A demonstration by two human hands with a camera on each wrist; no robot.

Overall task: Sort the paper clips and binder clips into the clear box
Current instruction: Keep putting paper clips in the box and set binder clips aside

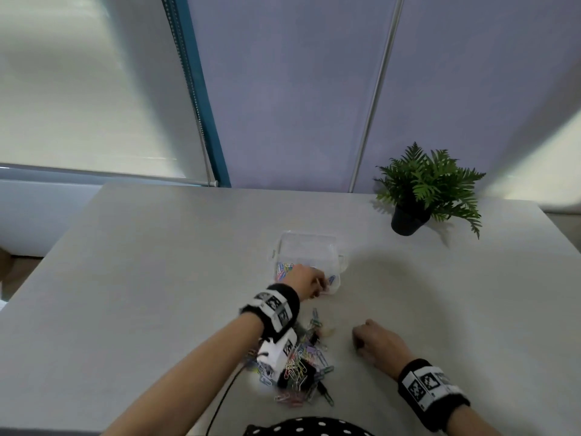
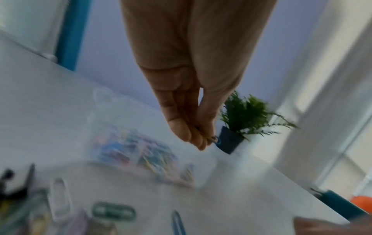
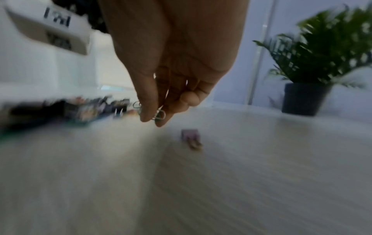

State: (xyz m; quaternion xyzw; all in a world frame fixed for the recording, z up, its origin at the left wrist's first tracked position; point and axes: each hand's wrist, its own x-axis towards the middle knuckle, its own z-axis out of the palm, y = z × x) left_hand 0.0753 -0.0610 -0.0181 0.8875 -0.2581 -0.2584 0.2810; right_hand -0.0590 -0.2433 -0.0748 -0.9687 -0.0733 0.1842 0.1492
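Over the clear plastic box [image 1: 309, 257], the left hand [image 1: 306, 283] pinches a blue wire clip [image 2: 215, 140]; right hand's [image 1: 379, 344] grip holds looped wire clips [image 3: 159, 115].

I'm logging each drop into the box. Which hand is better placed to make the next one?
Left. The left hand is at the clear box, pinching a blue paper clip. The right hand pinches clips too, but sits nearer the person, away from the box.

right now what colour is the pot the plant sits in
Black, or very dark navy; the pot shows best in the head view.
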